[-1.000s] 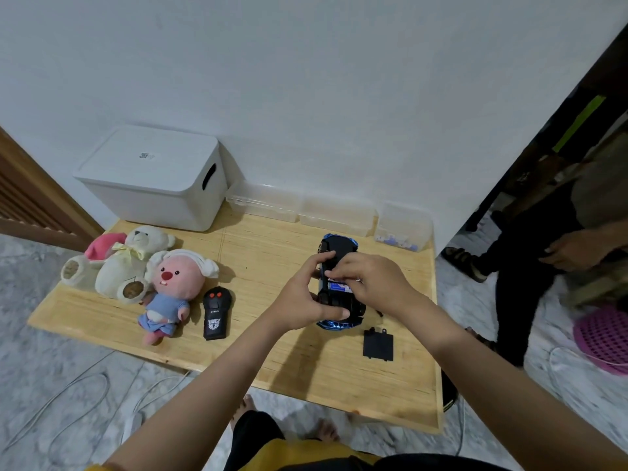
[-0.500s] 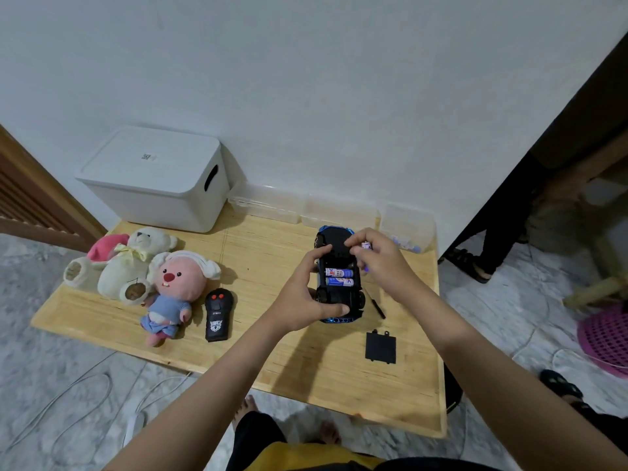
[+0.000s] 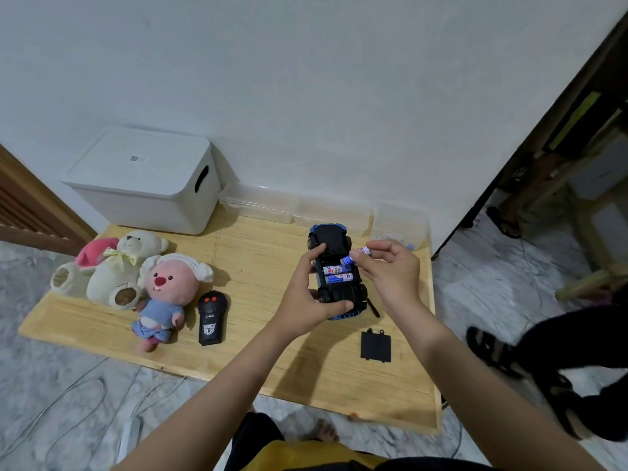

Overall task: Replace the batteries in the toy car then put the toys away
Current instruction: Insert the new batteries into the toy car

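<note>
Presently: your left hand [image 3: 302,294] grips the upturned black toy car [image 3: 336,270]; your right hand [image 3: 387,270] pinches a blue-white battery [image 3: 353,256]; two seated; black cover [image 3: 375,345] off; toys unstored.

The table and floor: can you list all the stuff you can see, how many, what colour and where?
toy car: 1, black and blue, upside down on table
batteries in car: 2, blue and white
battery: 1, blue and white, pinched above the car
cover: 1, black, near table's front
remote: 1, black
plush toys: 3, cream, pink, left side
box: 1, white, back left
clear trays: along the wall
table: 1, wooden
left hand: grips the car
right hand: pinches the battery
</note>
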Available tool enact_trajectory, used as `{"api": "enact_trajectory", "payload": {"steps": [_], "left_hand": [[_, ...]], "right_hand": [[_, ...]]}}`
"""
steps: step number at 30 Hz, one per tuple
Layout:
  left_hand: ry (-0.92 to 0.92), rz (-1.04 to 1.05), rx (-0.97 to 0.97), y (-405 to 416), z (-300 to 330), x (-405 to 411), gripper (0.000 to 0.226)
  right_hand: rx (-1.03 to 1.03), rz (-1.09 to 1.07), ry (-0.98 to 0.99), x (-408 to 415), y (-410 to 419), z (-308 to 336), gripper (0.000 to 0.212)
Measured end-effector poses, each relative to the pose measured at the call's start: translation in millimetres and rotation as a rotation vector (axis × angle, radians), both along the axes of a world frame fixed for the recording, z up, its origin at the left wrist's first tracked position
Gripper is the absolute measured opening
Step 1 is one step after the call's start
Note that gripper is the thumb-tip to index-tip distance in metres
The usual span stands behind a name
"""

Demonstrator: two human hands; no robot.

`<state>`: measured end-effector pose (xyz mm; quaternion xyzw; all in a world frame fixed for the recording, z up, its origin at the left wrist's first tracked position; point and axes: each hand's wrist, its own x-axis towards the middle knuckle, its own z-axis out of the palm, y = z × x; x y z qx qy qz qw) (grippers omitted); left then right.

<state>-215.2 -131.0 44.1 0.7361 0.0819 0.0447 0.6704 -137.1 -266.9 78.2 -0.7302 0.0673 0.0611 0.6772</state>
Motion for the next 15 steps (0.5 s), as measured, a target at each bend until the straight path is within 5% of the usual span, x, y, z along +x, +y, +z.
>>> {"api": "enact_trajectory", "payload": {"steps": [15], "left_hand": [[-0.029,0.027,0.110,-9.8,0.7,5.3,0.108]], "right_hand": [[-0.281,-0.056,-0.417,-9.8,21.3,-2.3,0.018]]}}
